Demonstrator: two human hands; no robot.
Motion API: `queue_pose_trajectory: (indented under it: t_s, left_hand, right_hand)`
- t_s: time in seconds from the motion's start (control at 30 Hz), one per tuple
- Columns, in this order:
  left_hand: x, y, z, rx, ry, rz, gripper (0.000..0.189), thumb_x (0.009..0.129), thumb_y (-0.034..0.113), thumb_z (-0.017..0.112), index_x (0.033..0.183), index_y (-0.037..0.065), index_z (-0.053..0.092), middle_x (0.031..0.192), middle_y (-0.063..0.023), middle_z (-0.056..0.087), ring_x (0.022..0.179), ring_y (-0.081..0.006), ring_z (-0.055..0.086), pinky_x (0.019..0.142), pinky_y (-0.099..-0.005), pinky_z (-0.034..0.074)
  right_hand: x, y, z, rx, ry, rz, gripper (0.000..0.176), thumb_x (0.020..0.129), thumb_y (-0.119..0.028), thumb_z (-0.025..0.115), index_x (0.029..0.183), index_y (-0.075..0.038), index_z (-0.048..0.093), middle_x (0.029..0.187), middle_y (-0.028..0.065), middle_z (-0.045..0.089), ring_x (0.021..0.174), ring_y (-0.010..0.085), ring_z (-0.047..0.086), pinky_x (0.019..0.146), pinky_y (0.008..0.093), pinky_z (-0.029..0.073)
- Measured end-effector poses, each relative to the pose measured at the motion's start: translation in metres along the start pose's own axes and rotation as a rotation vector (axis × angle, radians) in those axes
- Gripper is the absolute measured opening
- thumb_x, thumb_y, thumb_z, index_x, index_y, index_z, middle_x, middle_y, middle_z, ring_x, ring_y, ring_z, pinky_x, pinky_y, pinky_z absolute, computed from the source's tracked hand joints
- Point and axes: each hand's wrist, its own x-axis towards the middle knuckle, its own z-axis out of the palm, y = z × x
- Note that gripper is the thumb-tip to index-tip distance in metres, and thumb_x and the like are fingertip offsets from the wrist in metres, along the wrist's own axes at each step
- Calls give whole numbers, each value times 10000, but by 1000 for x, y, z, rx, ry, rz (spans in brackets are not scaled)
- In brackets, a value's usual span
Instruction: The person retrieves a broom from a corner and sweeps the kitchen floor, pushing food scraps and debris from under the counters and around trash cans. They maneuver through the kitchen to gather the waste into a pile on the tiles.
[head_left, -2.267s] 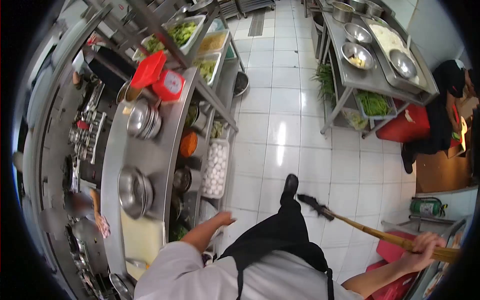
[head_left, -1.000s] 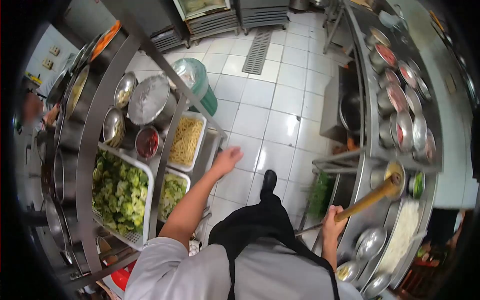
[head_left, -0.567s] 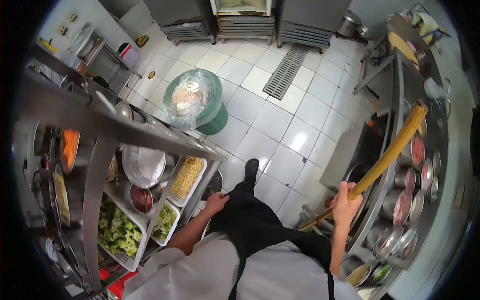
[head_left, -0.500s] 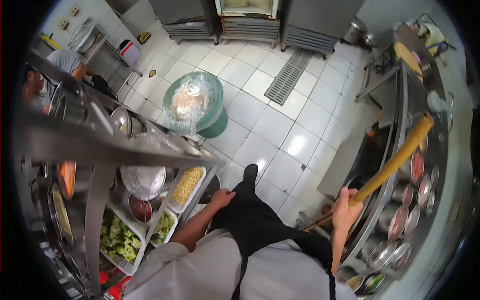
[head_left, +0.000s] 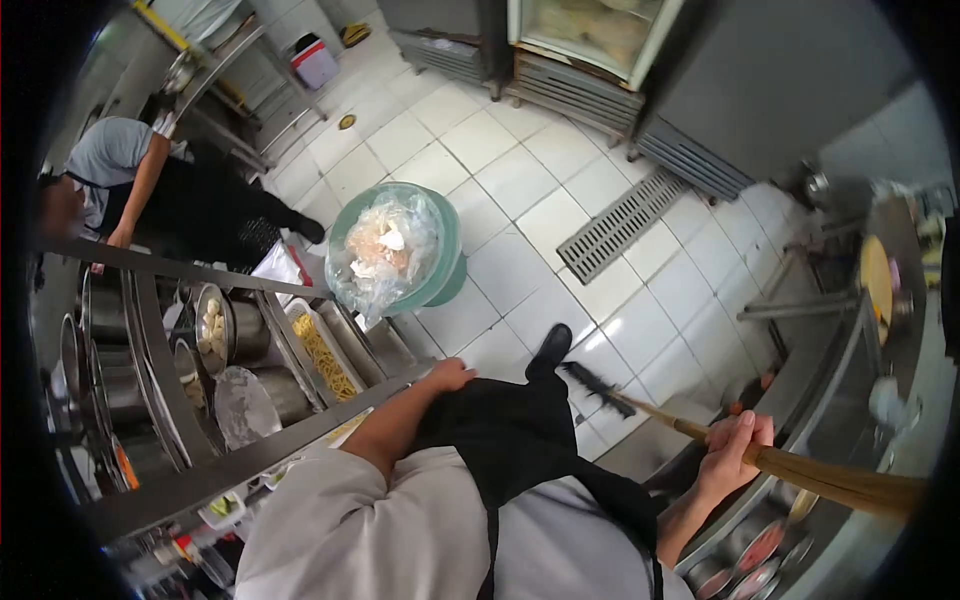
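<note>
My right hand is wrapped round the wooden handle of a broom. Its dark bristled head is on the tiled floor just right of my black shoe. The upper handle runs off to the right, close to the camera. My left hand hangs beside my black apron with its fingers curled in and nothing visible in them. The end of the metal shelf rack is right beside it.
A green bin lined with a plastic bag stands ahead. Pots and a tray of noodles fill the left rack. A co-worker bends over behind it. A floor drain lies ahead right; a counter with metal bowls borders my right.
The broom's handle has swung down to the right, and its bristled head has come into view on the floor. My view has turned left. The co-worker shows more fully, bent over.
</note>
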Motion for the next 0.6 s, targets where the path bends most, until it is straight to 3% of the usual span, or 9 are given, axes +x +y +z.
queue_pose_trajectory:
  t_s: [0.1,0.2,0.33,0.37,0.43,0.5,0.6]
  left_hand:
    - [2,-37,0,17,10,-239,633,832,547,536,1063,-31,649,1069,-245,637,1011,-397,609,883,-442,473]
    - [10,-76,37,-160,355,-428,762,825,607,527,1164,-75,568,1142,-285,592,1062,-403,586,917,-442,458]
    - [7,-52,-6,-364,424,-740,849,831,619,528,1247,-117,461,1231,-319,521,1148,-397,533,982,-438,415]
    - [6,-41,-25,-508,536,-816,832,836,601,536,1261,-110,450,1247,-313,508,1150,-398,530,980,-434,419]
    - [52,-78,-13,-378,670,-827,882,802,579,599,1317,-103,380,1302,-294,472,1173,-419,505,971,-436,428]
    - [53,-45,-69,-725,868,-931,988,753,557,675,1395,-74,269,1384,-275,396,1264,-420,412,1037,-442,363]
    - [75,-37,-128,-704,875,-927,1213,656,578,751,1461,-28,75,1467,-285,237,1376,-397,225,1103,-544,186]
  right_hand:
    - [79,23,26,-13,-77,-34,283,967,-129,499,721,-69,372,557,-18,379,478,48,325,434,215,274]
    - [160,47,56,-13,-117,-67,286,968,-135,504,718,-76,379,556,-22,347,481,54,314,453,225,283]
    - [232,89,111,-59,-184,-48,309,969,-166,515,719,-67,363,588,-6,356,538,74,335,512,247,287]
    - [242,104,122,-142,-212,-41,316,969,-192,519,724,-64,366,614,1,375,570,95,357,550,263,314]
    - [256,138,145,-165,-252,-86,309,971,-199,513,727,-58,385,621,8,394,581,110,378,561,277,329]
    - [269,156,179,-211,-308,-119,303,972,-206,508,731,-53,405,623,17,410,592,122,395,572,290,342]
    - [284,160,228,-317,-385,-156,298,972,-215,506,739,-46,430,619,30,428,601,132,411,586,302,354]
